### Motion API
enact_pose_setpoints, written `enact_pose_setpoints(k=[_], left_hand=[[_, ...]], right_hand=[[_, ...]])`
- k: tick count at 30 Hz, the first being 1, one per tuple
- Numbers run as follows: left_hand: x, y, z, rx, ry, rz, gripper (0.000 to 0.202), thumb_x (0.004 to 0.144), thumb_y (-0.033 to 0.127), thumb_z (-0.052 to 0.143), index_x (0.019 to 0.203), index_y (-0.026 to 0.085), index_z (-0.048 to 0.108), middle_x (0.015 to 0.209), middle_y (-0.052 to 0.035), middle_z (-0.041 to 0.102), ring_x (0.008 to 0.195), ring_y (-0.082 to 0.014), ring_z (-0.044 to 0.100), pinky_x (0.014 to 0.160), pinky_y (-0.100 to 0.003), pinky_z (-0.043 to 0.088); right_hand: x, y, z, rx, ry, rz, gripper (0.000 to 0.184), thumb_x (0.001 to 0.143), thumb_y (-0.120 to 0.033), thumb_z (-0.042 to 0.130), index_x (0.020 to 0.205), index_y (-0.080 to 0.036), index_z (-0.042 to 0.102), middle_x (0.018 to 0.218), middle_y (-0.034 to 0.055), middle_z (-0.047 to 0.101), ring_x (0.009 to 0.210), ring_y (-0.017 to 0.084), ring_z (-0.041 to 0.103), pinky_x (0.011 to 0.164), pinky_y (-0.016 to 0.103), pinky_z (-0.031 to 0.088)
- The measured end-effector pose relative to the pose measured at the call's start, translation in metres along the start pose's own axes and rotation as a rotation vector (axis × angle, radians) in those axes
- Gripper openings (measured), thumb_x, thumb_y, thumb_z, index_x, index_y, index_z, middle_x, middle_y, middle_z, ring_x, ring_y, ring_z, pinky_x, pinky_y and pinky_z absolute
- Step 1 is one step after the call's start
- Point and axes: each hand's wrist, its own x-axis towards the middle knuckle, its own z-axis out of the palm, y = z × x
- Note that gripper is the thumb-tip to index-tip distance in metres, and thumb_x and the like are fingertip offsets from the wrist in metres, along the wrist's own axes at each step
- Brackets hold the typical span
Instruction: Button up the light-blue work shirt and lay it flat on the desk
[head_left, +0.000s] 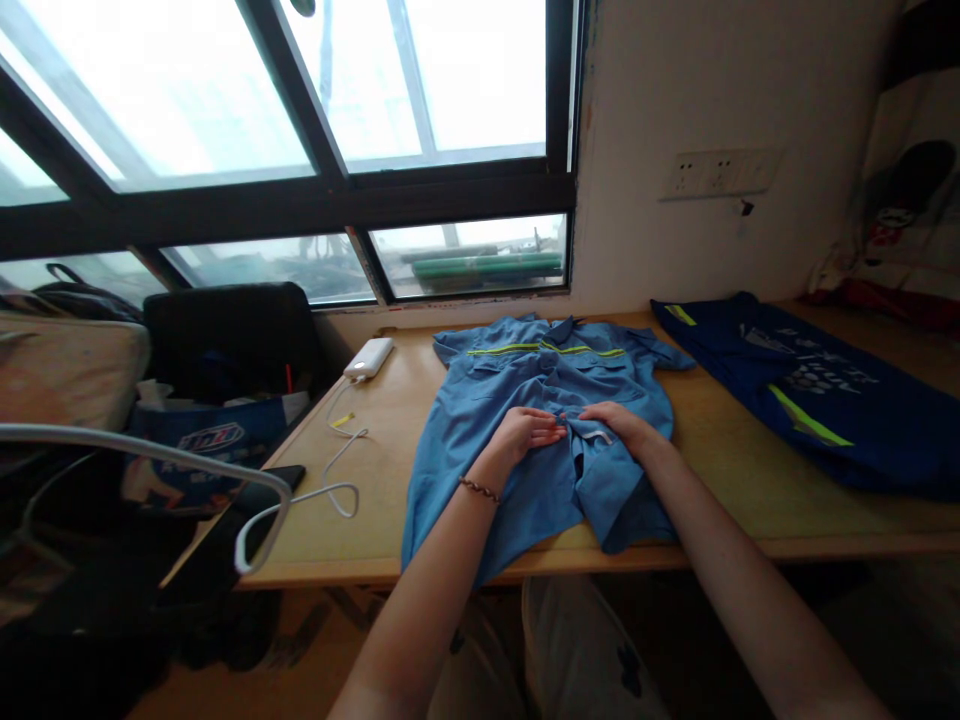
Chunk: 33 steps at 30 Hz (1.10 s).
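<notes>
A light blue short-sleeved work shirt (pixel 480 430) with a yellow-green stripe across its chest lies front up on the wooden table, collar toward the window. My left hand (pixel 527 432) has its fingers closed at the shirt's front opening. Opposite it, my right hand (pixel 616 424) pinches the other front edge, close to the left fingertips. Below the hands the right front panel is folded back, showing its inner side and a small white strip. Whatever small part lies between the fingertips is hidden.
A dark blue garment (pixel 817 400) with yellow-green strips lies at the table's right. On the left are a white power bank (pixel 369 358) with a white cable (pixel 341 500) and a black phone-like object (pixel 274 485). A blue bag (pixel 210 440) stands beyond the left edge.
</notes>
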Motion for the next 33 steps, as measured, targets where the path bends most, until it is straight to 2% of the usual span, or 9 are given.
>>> enact_pose_setpoints(k=[6, 10, 14, 16, 20, 23, 25, 28, 33], left_hand=[[-0.002, 0.003, 0.001, 0.016, 0.006, -0.002, 0.010, 0.068, 0.004, 0.059, 0.076, 0.008, 0.057, 0.071, -0.0123, 0.066, 0.073, -0.0221, 0.065, 0.070, -0.031, 0.054], [-0.002, 0.002, 0.000, 0.025, 0.003, 0.004, 0.008, 0.068, 0.004, 0.060, 0.076, 0.008, 0.059, 0.070, -0.0119, 0.066, 0.072, -0.0218, 0.065, 0.070, -0.031, 0.054], [-0.002, 0.001, -0.002, 0.041, -0.022, 0.033, 0.013, 0.065, 0.006, 0.064, 0.077, 0.006, 0.061, 0.073, -0.0125, 0.066, 0.070, -0.0210, 0.065, 0.069, -0.030, 0.054], [-0.002, 0.000, -0.002, 0.052, -0.037, 0.039, 0.012, 0.064, 0.007, 0.065, 0.076, 0.007, 0.062, 0.074, -0.0121, 0.067, 0.070, -0.0206, 0.065, 0.069, -0.030, 0.054], [-0.002, -0.003, 0.001, 0.090, -0.039, 0.043, 0.015, 0.064, 0.014, 0.068, 0.076, 0.007, 0.061, 0.069, -0.0113, 0.066, 0.065, -0.0190, 0.065, 0.063, -0.028, 0.054], [-0.001, -0.006, 0.004, 0.107, -0.008, 0.066, 0.025, 0.067, 0.029, 0.066, 0.075, 0.007, 0.058, 0.062, -0.0094, 0.064, 0.057, -0.0159, 0.063, 0.058, -0.026, 0.054], [0.000, -0.008, 0.006, 0.119, 0.034, 0.077, 0.029, 0.065, 0.033, 0.068, 0.076, 0.009, 0.055, 0.058, -0.0062, 0.061, 0.051, -0.0140, 0.061, 0.055, -0.026, 0.053], [0.000, -0.009, 0.007, 0.128, 0.104, 0.055, 0.031, 0.061, 0.022, 0.071, 0.081, 0.011, 0.051, 0.056, -0.0032, 0.059, 0.047, -0.0115, 0.058, 0.053, -0.025, 0.052], [-0.001, -0.009, 0.008, 0.043, 0.172, 0.007, 0.031, 0.063, 0.008, 0.063, 0.089, 0.012, 0.046, 0.062, -0.0030, 0.059, 0.048, -0.0113, 0.058, 0.053, -0.026, 0.051]], right_hand=[[0.000, 0.000, 0.001, -0.041, 0.022, 0.014, 0.010, 0.064, -0.023, 0.057, 0.064, -0.014, 0.061, 0.061, 0.0010, 0.063, 0.058, 0.013, 0.056, 0.058, 0.024, 0.046], [-0.002, -0.001, 0.006, 0.025, 0.036, -0.021, 0.016, 0.070, -0.028, 0.053, 0.066, -0.016, 0.062, 0.065, 0.0027, 0.064, 0.065, 0.014, 0.058, 0.064, 0.025, 0.047], [-0.003, 0.004, 0.008, 0.021, -0.055, -0.001, 0.017, 0.063, -0.030, 0.061, 0.068, -0.014, 0.064, 0.065, 0.0040, 0.065, 0.062, 0.015, 0.059, 0.062, 0.027, 0.047], [-0.001, 0.009, 0.007, -0.010, -0.055, -0.014, 0.021, 0.058, -0.029, 0.065, 0.070, -0.012, 0.066, 0.065, 0.0040, 0.065, 0.059, 0.015, 0.058, 0.060, 0.026, 0.047], [0.009, 0.018, 0.007, -0.224, 0.110, -0.176, 0.023, 0.056, -0.029, 0.064, 0.070, -0.012, 0.068, 0.064, 0.0035, 0.065, 0.057, 0.014, 0.057, 0.056, 0.024, 0.043], [0.012, 0.021, 0.012, -0.487, 0.180, -0.319, 0.020, 0.059, -0.030, 0.062, 0.069, -0.014, 0.067, 0.062, 0.0026, 0.064, 0.058, 0.014, 0.056, 0.054, 0.022, 0.039], [0.011, 0.021, 0.017, -0.680, 0.242, -0.398, 0.017, 0.060, -0.030, 0.061, 0.068, -0.016, 0.066, 0.058, 0.0008, 0.061, 0.055, 0.013, 0.053, 0.051, 0.021, 0.035], [0.007, 0.020, 0.024, -0.855, 0.276, -0.446, 0.014, 0.061, -0.029, 0.060, 0.068, -0.018, 0.063, 0.053, -0.0019, 0.056, 0.050, 0.010, 0.048, 0.049, 0.020, 0.031], [0.006, 0.019, 0.028, -0.809, 0.229, -0.449, 0.018, 0.063, -0.028, 0.058, 0.078, -0.018, 0.062, 0.051, -0.0044, 0.051, 0.047, 0.009, 0.044, 0.049, 0.019, 0.030]])
